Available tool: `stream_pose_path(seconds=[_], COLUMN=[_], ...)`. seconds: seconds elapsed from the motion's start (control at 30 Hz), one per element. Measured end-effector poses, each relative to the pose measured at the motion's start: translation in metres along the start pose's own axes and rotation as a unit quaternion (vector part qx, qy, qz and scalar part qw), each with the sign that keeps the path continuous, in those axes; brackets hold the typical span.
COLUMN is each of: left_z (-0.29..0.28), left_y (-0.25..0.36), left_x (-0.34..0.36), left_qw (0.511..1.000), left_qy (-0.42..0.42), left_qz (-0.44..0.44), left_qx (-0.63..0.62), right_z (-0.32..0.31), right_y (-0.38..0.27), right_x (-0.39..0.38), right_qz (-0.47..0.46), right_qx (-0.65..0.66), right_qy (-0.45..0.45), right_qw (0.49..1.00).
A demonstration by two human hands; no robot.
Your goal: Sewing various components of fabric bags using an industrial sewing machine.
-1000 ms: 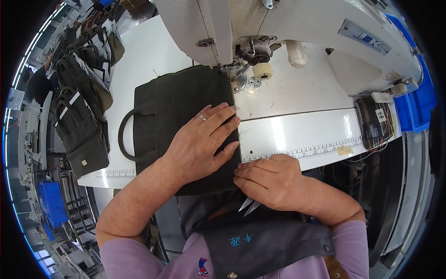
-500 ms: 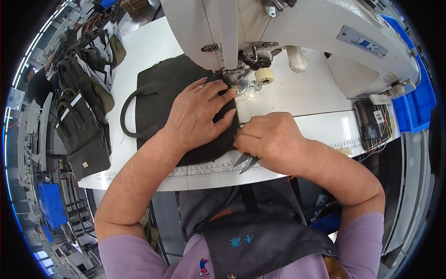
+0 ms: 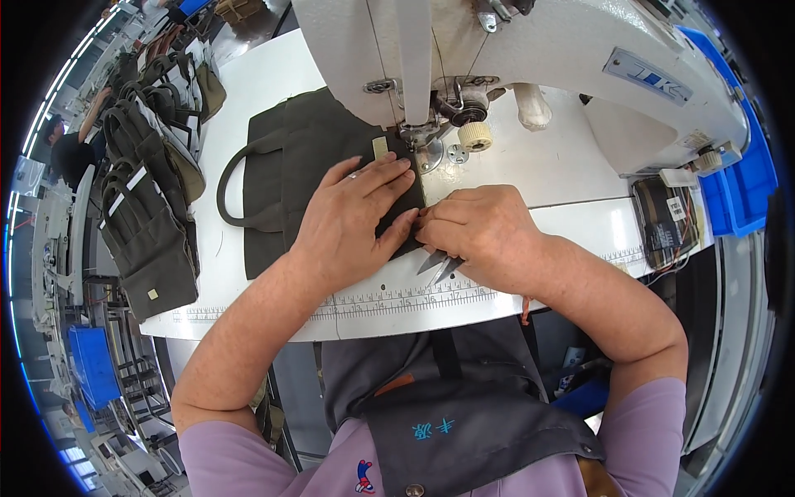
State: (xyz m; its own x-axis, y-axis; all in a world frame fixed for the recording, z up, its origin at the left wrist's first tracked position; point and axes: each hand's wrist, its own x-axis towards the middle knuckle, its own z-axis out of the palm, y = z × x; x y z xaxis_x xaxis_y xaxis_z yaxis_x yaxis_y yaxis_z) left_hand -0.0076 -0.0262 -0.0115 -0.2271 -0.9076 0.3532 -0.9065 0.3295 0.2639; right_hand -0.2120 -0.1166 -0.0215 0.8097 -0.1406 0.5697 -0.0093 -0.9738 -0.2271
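A dark olive fabric bag panel [image 3: 310, 124] with a loop handle [image 3: 228, 190] at its left lies on the white table, its right edge under the presser foot of the sewing machine [image 3: 563, 50]. My left hand [image 3: 348, 219] rests flat on the panel with fingers spread, just short of the needle area. Above its fingertips a small pale label [image 3: 380, 147] shows on the cloth. My right hand [image 3: 489, 228] is closed around small metal thread snips [image 3: 445, 267], blades pointing toward me. Its fingertips meet the panel's right edge beside my left thumb.
Several similar dark bag pieces [image 3: 145, 219] with handles are piled along the table's left side. A measuring scale [image 3: 397, 305] runs along the front edge. At the right stand a dark pouch-like package [image 3: 660, 219] and a blue tray [image 3: 741, 195]. Another person [image 3: 70, 157] is far left.
The panel has moved away from me, deeper under the machine head, and its near edge has drawn back from the scale. The pale label has come into sight. Both hands stay close to the right edge.
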Motion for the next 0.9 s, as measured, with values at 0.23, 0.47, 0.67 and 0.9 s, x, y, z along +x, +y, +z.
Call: stream_pose_path(seconds=[0.23, 0.47, 0.67, 0.9], left_z=[0.008, 0.006, -0.005, -0.005], left_y=[-0.018, -0.041, -0.042, -0.034], left_x=[0.009, 0.029, 0.025, 0.009], left_qw=[0.999, 0.999, 0.996, 0.994], left_qy=[0.039, 0.045, 0.048, -0.01], left_qz=[-0.007, -0.004, 0.053, 0.079], left_qx=[-0.029, -0.027, -0.047, -0.074], right_z=[0.0, 0.01, 0.009, 0.004], right_y=[0.014, 0.031, 0.033, 0.031], right_x=[0.011, 0.02, 0.016, 0.017], right_qz=[0.002, 0.015, 0.06, 0.099], right_qx=[0.002, -0.009, -0.028, 0.006], right_qy=[-0.023, 0.016, 0.001, 0.005], right_qw=[1.0, 1.0, 0.998, 0.995])
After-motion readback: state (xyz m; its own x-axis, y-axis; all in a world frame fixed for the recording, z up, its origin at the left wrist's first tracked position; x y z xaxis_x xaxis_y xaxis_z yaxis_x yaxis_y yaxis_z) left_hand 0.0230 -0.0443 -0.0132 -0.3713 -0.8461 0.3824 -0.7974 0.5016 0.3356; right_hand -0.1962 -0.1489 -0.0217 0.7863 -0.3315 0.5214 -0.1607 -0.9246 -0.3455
